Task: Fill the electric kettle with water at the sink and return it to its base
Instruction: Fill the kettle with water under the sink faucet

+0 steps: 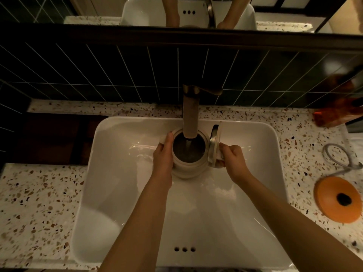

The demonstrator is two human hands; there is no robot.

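Observation:
A cream electric kettle point(188, 169) is held upright inside the white sink point(117, 173), directly under the faucet spout point(190, 116). Its lid point(214, 144) is flipped up on the right side. A stream of water runs from the spout into the dark opening. My left hand point(164, 156) presses flat against the kettle's left side. My right hand point(232, 160) is wrapped around the handle on the right. The round orange kettle base point(334, 195) lies on the counter to the right of the sink, with its grey cord point(337, 156) looped behind it.
A speckled terrazzo counter point(39, 203) surrounds the sink. Dark tiles cover the wall behind the faucet, with a mirror above. An amber bottle point(337, 107) stands at the far right against the wall. A dark recess sits at the left.

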